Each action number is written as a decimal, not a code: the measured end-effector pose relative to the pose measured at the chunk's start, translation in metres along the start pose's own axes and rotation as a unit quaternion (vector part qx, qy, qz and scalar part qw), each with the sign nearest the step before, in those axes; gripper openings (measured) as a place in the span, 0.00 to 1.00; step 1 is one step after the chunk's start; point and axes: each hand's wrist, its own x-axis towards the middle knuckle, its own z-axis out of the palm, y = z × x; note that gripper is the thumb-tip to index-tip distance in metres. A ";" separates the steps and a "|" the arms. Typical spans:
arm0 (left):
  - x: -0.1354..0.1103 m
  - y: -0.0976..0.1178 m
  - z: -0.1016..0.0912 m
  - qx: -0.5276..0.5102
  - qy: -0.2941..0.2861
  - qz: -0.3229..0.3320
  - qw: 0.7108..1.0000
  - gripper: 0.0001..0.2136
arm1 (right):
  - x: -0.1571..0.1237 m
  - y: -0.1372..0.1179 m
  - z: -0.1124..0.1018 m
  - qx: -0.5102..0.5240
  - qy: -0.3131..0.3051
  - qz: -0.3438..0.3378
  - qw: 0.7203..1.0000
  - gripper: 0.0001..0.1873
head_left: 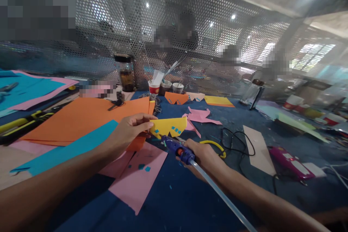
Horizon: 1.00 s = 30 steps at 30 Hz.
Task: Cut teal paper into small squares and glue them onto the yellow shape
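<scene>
My left hand (130,130) pinches the left end of a yellow paper cut-out (168,126) with small blue squares stuck on it, holding it above the table. My right hand (206,157) is wrapped round a blue glue gun (178,148) with a clear glue stick (217,192) trailing back from it. The gun's nozzle points at the lower edge of the yellow cut-out, close to it. Under the hands lies a pink sheet (141,177) with a few blue paper bits on it.
Orange sheets (81,117) and a blue strip (70,148) lie at left on the blue table (174,203). Pink scraps (201,116), yellow-handled scissors (214,145), a black cord (239,141), a magenta device (290,161) and paper cups (154,87) lie beyond. A perforated metal screen (206,32) backs the table, people behind it.
</scene>
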 end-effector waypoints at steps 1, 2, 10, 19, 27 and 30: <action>0.000 0.000 0.000 0.000 0.002 0.000 1.000 0.14 | 0.000 0.000 0.000 0.002 -0.002 0.000 1.000 0.08; 0.000 0.000 0.000 -0.002 0.002 -0.001 1.000 0.14 | 0.000 0.000 0.000 0.002 -0.003 0.002 1.000 0.08; 0.000 0.001 0.002 -0.009 -0.003 -0.005 1.000 0.14 | 0.001 0.000 -0.001 -0.009 0.005 -0.005 1.000 0.10; 0.000 0.000 0.001 -0.006 -0.005 -0.001 1.000 0.13 | 0.001 0.000 0.000 0.006 -0.007 0.010 1.000 0.09; 0.003 -0.003 -0.001 -0.007 -0.008 -0.001 1.000 0.15 | 0.002 0.003 0.000 -0.005 -0.015 0.015 1.000 0.10; 0.003 -0.004 -0.001 -0.005 -0.002 0.004 1.000 0.15 | 0.002 0.001 -0.001 -0.005 -0.007 0.018 1.000 0.10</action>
